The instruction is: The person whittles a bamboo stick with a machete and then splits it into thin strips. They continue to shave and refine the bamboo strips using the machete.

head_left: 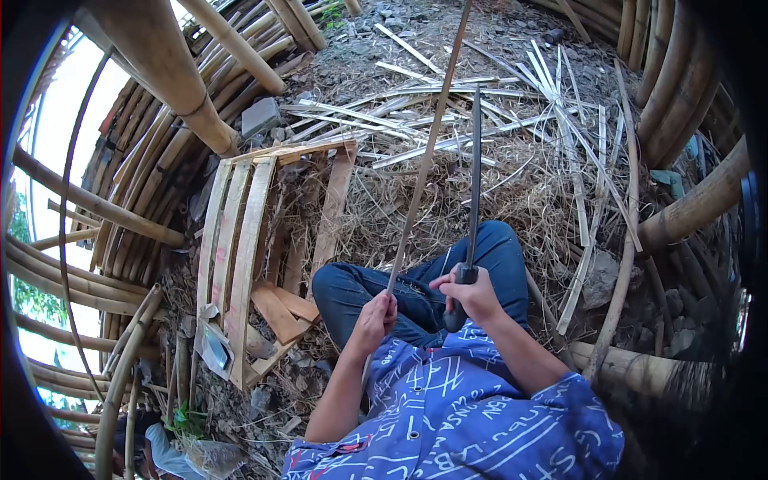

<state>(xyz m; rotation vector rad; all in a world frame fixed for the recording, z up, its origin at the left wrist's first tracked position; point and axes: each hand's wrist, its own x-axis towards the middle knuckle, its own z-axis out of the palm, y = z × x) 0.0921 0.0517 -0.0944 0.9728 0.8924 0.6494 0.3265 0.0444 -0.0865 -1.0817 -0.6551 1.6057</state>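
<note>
My left hand (373,322) is closed around the lower end of a long, thin bamboo strip (428,148), which slants up and away to the top of the view. In my right hand (474,296) is the black handle of a long-bladed knife (476,172), its narrow dark blade pointing up and forward. The blade stands to the right of the strip, apart from it. Both hands are above my crossed legs in dark jeans (500,248). Part of the strip's lower end is hidden in my left fist.
Pale split bamboo strips (472,132) lie scattered ahead over shavings (448,204). A slatted wooden crate (260,208) stands on my left, near a grey block (261,117). Bamboo poles (188,72) rise at the left, and more poles (704,200) lie at the right. Another person (164,452) shows at bottom left.
</note>
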